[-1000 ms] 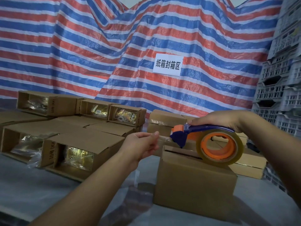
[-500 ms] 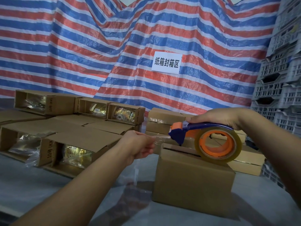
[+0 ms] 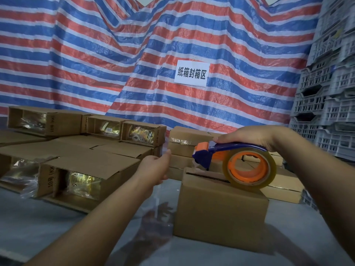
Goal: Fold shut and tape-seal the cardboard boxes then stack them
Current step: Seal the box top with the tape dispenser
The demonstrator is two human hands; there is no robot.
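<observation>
Head view, single frame.

Item 1: cardboard box (image 3: pixel 219 210), flaps folded shut, stood on the grey table (image 3: pixel 38 225) right of centre; a dark seam is seen along its top.

Item 2: tape dispenser (image 3: pixel 233 162), blue handle with orange head, carrying a roll of clear tape (image 3: pixel 249 169) on an orange core. The roll is rested on the top of the box at its right side; the blue cutter end is held just above the seam at the far left corner.

Item 3: right hand (image 3: pixel 247 137), fingers curled over the dispenser handle, which is gripped from above.

Item 4: left hand (image 3: pixel 155 166), raised left of the box and apart from it. A strip of clear tape (image 3: pixel 163 146) is seen at the fingertips, blurred; the fingers are drawn together, but whether the strip is pinched cannot be told for certain.

Item 5: open boxes (image 3: pixel 80 169), laid on their sides at left, glossy packets visible inside.

Item 6: sealed boxes (image 3: pixel 184 143), stacked behind the dispenser.

Item 7: striped red, white and blue tarpaulin (image 3: pixel 96 64), hung as backdrop, bearing a white paper sign (image 3: pixel 191 74).

Item 8: grey plastic crates (image 3: pixel 326 93), stacked at far right.
</observation>
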